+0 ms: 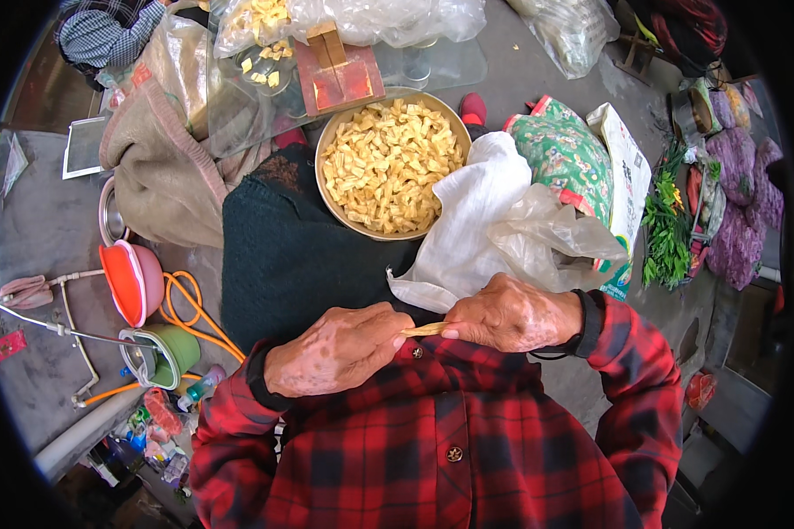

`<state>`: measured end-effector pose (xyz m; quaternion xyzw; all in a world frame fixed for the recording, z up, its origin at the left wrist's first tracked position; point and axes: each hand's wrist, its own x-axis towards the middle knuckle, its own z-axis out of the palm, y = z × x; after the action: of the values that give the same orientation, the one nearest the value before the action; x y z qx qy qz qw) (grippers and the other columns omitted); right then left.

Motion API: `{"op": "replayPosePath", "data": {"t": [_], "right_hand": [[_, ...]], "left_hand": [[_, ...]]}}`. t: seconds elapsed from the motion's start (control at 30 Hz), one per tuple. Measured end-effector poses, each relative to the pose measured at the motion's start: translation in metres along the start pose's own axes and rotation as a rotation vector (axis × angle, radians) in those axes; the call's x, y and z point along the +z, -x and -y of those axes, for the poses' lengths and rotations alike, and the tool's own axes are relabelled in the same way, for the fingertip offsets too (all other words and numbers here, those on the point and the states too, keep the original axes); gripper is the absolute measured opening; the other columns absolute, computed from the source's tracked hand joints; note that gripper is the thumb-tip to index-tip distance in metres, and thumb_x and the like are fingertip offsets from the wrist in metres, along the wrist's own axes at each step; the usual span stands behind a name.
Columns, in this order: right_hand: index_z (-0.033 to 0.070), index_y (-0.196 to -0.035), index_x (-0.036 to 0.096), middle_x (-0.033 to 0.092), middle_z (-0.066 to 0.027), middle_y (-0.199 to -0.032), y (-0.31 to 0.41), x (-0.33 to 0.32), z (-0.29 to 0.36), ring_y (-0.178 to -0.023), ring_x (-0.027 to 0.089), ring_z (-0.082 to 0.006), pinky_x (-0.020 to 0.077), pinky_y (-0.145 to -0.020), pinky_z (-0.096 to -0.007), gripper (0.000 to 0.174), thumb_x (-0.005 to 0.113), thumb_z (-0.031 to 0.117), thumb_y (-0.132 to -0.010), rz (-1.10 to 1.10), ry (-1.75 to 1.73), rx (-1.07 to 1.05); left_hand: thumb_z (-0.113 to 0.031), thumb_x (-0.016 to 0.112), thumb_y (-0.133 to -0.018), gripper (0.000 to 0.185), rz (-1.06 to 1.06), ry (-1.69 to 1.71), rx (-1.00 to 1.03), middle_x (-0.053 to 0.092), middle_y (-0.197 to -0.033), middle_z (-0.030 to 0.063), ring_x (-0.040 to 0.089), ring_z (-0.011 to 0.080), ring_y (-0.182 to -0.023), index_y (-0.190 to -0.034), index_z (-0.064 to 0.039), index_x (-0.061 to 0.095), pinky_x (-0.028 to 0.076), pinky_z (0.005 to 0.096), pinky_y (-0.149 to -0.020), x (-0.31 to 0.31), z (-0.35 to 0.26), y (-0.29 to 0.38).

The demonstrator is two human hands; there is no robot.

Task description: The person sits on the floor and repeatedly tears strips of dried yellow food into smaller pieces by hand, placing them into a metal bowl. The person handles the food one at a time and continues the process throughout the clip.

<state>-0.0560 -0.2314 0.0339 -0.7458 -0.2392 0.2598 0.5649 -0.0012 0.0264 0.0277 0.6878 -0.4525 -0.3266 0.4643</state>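
Observation:
My left hand [337, 347] and my right hand [509, 314] meet in front of my chest. Between them runs a short, thin pale-yellow strip [426, 329], pinched at one end by each hand; its material is hard to tell. Just beyond them a round basin [322, 178] is heaped with small folded yellow pieces [390, 172] of similar colour. Dark green cloth [291, 264] covers my lap on the near left of the basin. White cloth [480, 198] lies to the basin's right, close to my right hand, with a translucent plastic bag [549, 225] against it.
Beyond the basin, a red board with a wooden block [327, 45] stands on a glass top [463, 63]. Yellow pieces fill a plastic bag [258, 20] there. Left are a red basin [122, 281], a green bucket [178, 357] and an orange hose [195, 297]. A green patterned bag [559, 155] lies right.

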Motion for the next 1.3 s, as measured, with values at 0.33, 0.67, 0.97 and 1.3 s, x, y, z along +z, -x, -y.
{"op": "replayPosePath", "data": {"t": [0.33, 0.67, 0.97, 1.3], "right_hand": [[-0.002, -0.087, 0.062, 0.056, -0.0176, -0.065, -0.012, 0.016, -0.004, -0.056, 0.054, -0.0376, 0.0428, -0.053, -0.0436, 0.023, 0.056, 0.017, -0.098, -0.016, -0.088, -0.065], [0.0, -0.087, 0.059, 0.055, -0.0165, -0.065, -0.025, 0.013, 0.002, -0.06, 0.058, -0.0377, 0.0435, -0.052, -0.0456, 0.02, 0.056, 0.017, -0.098, -0.082, 0.004, -0.161], [-0.001, -0.087, 0.058, 0.052, -0.0201, -0.067, -0.124, -0.064, -0.039, -0.063, 0.053, -0.0399, 0.0413, -0.06, -0.047, 0.027, 0.051, 0.022, -0.099, -0.363, 0.259, -0.152], [-0.004, -0.083, 0.064, 0.052, -0.0168, -0.06, -0.189, -0.134, -0.092, -0.054, 0.048, -0.0241, 0.0419, -0.055, -0.0403, 0.029, 0.057, 0.021, -0.095, -0.463, 0.246, -0.066]], "left_hand": [[-0.008, 0.058, -0.095, 0.015, 0.048, 0.401, -0.247, 0.06, -0.076, 0.0084, 0.06, 0.0196, -0.063, -0.107, 0.002, 0.059, 0.047, 0.0316, -0.058, -0.026, -0.006, 0.025], [-0.009, 0.063, -0.093, 0.01, 0.0, 0.083, -0.158, 0.055, -0.069, 0.0113, 0.056, 0.0289, -0.057, -0.089, -0.002, 0.058, 0.043, 0.0371, -0.051, -0.038, -0.011, 0.02], [-0.015, 0.058, -0.099, 0.016, -0.423, 0.005, -0.259, 0.047, -0.073, -0.0063, 0.04, 0.0037, -0.069, -0.1, 0.001, 0.061, 0.034, 0.0218, -0.059, -0.124, 0.051, -0.031], [-0.013, 0.057, -0.096, 0.016, -0.49, 0.121, -0.153, 0.057, -0.077, -0.0024, 0.049, 0.0041, -0.07, -0.095, 0.002, 0.063, 0.04, 0.022, -0.062, -0.172, 0.14, -0.103]]}}
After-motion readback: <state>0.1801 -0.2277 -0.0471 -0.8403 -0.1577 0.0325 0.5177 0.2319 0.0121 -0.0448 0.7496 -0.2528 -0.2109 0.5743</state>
